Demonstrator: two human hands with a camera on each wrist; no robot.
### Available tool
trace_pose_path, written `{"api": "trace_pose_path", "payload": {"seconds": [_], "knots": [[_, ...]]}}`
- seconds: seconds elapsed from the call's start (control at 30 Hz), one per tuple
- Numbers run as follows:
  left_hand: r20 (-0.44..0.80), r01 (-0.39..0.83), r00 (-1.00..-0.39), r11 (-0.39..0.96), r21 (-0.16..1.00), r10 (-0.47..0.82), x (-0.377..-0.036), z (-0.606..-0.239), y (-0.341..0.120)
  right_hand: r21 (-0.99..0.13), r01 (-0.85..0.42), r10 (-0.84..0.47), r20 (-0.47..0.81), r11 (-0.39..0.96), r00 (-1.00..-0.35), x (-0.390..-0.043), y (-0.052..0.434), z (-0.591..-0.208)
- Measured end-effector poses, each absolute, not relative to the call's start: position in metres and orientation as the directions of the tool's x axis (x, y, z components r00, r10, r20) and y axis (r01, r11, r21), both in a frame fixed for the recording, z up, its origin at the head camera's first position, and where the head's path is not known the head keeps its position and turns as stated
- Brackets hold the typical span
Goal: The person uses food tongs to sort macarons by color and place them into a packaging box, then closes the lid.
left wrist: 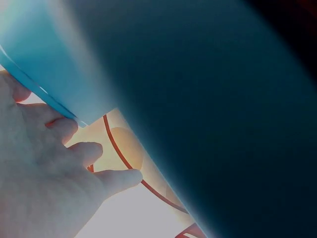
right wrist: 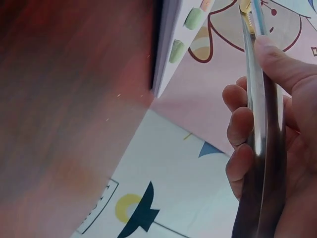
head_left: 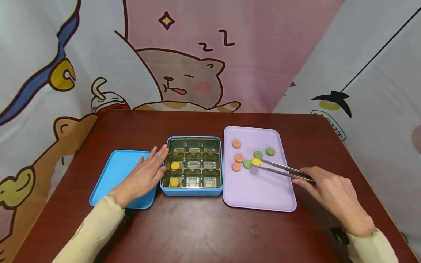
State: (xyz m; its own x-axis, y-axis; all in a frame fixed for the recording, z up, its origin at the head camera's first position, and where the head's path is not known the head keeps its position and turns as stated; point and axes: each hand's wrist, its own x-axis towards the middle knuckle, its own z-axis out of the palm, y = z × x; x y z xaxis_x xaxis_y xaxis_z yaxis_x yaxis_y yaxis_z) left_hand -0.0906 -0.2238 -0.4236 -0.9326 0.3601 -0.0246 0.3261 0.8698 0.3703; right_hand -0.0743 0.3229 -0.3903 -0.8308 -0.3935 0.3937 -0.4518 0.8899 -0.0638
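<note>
My right hand (head_left: 333, 195) grips metal tongs (right wrist: 257, 129), thumb on one side and curled fingers on the other. The tips of the tongs pinch a yellow macaron-like piece (head_left: 256, 162) over the lilac tray (head_left: 260, 193). With straight fingers, my left hand (head_left: 141, 179) touches the left rim of a blue box (head_left: 192, 192). A gold insert (head_left: 194, 168) divides the box into several square compartments. One yellow piece (head_left: 175, 165) lies in the middle-left compartment and another yellow piece (head_left: 174, 182) in the front-left one.
Three orange pieces (head_left: 236, 144) and three green pieces (head_left: 270, 151) lie on the lilac tray. A blue lid (head_left: 115, 175) lies left of the box, partly under my left forearm. Everything sits on a dark wooden table (head_left: 194, 230), with a cartoon cloth (head_left: 263, 47) behind it.
</note>
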Motion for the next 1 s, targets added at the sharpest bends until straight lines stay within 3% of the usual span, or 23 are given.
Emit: {"api": "trace_pose_path", "payload": {"seconds": [0.6,1.0], "knots": [[-0.014,0.341,-0.929,0.868,0.36,0.37,-0.091,-0.422,-0.223,-0.097,-0.496,-0.429,0.38,0.863,-0.82,-0.1,0.289,-0.38],[-0.034,0.336,-0.928,0.871,0.359,0.372,-0.092,-0.421,-0.223,-0.124,-0.584,-0.5,0.397,0.802,-0.77,-0.126,0.253,-0.369]]}}
